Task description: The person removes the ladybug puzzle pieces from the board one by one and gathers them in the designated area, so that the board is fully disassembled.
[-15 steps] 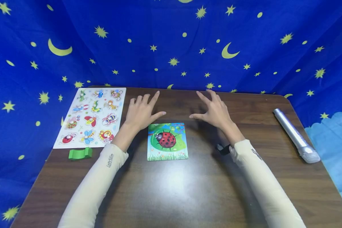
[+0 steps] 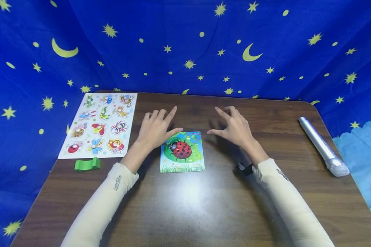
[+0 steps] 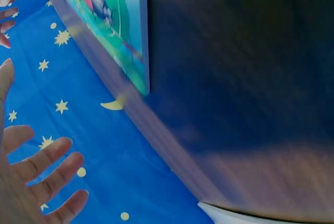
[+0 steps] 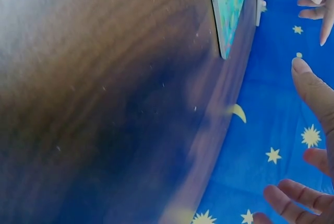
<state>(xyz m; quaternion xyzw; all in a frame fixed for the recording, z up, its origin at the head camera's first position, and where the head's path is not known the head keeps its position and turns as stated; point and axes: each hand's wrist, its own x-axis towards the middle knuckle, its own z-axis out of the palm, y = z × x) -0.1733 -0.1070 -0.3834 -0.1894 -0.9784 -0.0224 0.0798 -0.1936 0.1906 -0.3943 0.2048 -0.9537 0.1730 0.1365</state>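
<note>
A square ladybug picture puzzle (image 2: pixel 181 151) lies flat on the brown table in front of me. My left hand (image 2: pixel 155 128) hovers at its upper left, fingers spread and thumb out, with the thumb tip just over the puzzle's top edge in the head view. Off to the puzzle's upper right is my right hand (image 2: pixel 235 127), its fingers spread too and apart from the board. Neither hand holds anything. In the left wrist view, part of the puzzle (image 3: pixel 122 20) shows beside the spread fingers; a corner of the puzzle (image 4: pixel 229 20) appears in the right wrist view.
A white insect peg board (image 2: pixel 108 132) lies at the table's left, with a green curved block (image 2: pixel 87 164) below it. A silver microphone (image 2: pixel 323 145) rests along the right edge. Behind the table (image 2: pixel 185 206) hangs a blue star-patterned curtain (image 2: pixel 160 34).
Both hands have shifted slightly down toward the puzzle in the head view, still spread. The puzzle, peg board, block and microphone stay in place; the view has tilted a little.
</note>
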